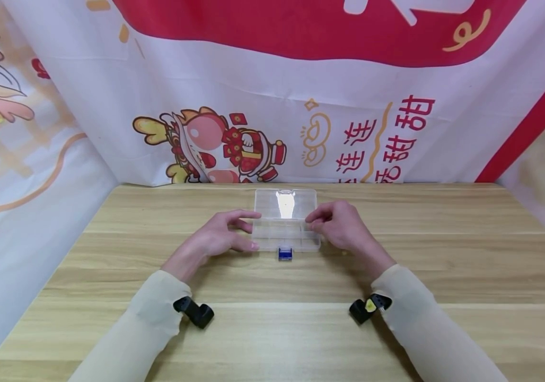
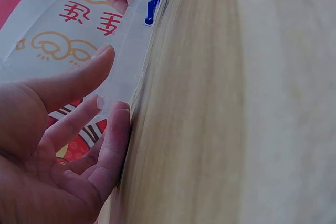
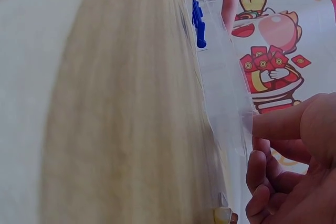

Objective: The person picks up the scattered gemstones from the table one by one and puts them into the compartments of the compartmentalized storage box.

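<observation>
A clear plastic compartment box (image 1: 277,229) lies on the table with its lid (image 1: 269,203) raised toward the back and a blue latch (image 1: 285,253) at its front. My left hand (image 1: 222,232) is at the box's left end, fingers spread and mostly straight; in the left wrist view, a fingertip (image 2: 122,106) meets the lower corner. At the right end, my right hand (image 1: 341,225) reaches over the rim with curled fingers. Its thumb and index finger pinch a thin clear plastic divider (image 3: 245,121), mostly hidden by the fingers in the head view.
Small yellowish pieces (image 3: 222,215) lie on the wooden table (image 1: 272,329) beside the box's right end, below my right hand. A printed cloth (image 1: 234,74) hangs along the table's back edge. Black wrist cameras (image 1: 196,312) sit at both sleeves.
</observation>
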Tool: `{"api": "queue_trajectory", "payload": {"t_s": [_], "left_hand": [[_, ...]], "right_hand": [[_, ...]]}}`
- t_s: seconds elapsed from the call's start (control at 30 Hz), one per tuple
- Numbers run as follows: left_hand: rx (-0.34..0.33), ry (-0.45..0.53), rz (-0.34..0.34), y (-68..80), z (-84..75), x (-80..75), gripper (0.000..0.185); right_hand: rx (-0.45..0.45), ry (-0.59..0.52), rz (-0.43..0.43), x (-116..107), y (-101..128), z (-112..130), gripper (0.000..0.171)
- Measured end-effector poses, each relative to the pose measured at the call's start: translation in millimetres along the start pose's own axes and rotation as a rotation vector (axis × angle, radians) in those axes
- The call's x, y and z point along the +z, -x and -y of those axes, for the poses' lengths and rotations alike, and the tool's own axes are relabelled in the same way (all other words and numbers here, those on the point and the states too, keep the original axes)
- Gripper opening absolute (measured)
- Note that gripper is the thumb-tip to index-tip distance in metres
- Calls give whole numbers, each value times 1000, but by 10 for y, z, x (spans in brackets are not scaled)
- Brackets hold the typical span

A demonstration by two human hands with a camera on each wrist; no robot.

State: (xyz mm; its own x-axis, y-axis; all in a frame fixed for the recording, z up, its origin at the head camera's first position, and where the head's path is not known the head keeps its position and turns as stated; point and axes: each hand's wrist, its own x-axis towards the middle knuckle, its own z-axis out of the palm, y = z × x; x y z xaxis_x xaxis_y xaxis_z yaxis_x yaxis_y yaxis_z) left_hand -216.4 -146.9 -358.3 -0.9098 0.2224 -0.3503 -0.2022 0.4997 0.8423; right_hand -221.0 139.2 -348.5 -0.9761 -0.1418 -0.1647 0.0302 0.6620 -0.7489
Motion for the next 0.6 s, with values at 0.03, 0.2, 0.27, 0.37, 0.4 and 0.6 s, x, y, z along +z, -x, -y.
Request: {"api": "queue_trajectory", "payload": {"t_s": [0.03,0.2,0.27,0.37,0.4,0.6], "left_hand": [[-1,0,-1,-1,1,2,73],[0,0,-2,-3,1,10,72],[0,1,-2,-2,-1,12,71],[-3,3,-1,-4,-3,14,71],[-2,3,0,-8,-3,15,71],[-5,3,5,-20,-1,16,70]], "right_hand": [[3,0,2,-4,1,-1,15],[23,9,1,-17,15,3,16],[26,17,-2,-19,18,6,15],[34,26,-8,-25,18,6,14],[39,29,-10,-26,14,3,13],[65,28,-4,-42,8,10,14]]}}
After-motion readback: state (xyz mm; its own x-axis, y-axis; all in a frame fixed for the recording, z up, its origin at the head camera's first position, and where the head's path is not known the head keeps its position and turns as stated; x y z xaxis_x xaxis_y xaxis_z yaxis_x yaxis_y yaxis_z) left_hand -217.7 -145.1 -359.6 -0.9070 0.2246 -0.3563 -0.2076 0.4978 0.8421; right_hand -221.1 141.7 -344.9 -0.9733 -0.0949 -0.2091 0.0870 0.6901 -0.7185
